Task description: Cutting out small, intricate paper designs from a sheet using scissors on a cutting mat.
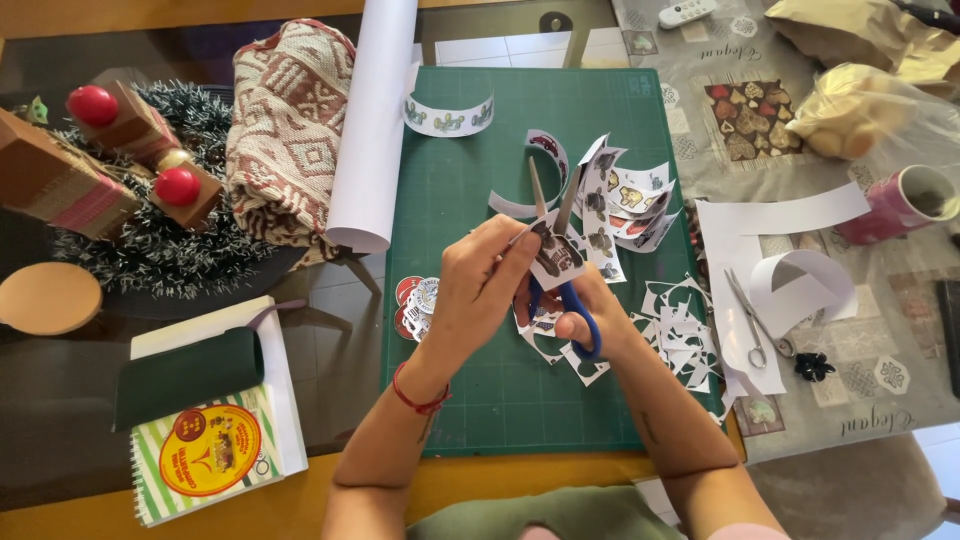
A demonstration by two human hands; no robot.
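Near the person, over the green cutting mat on the table, the right hand has its grip closed in the blue scissors, blades open. The left hand pinches a small sticker picture between them. The cutting-out step looks in hand; next it needs slow turns along the edge, with more sticker sheets farther right.

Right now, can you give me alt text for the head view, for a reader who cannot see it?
Over a green cutting mat, the right hand works blue-handled scissors on a sticker cutout pinched by the left hand. Paper scraps lie beside them; a white paper roll lies left.
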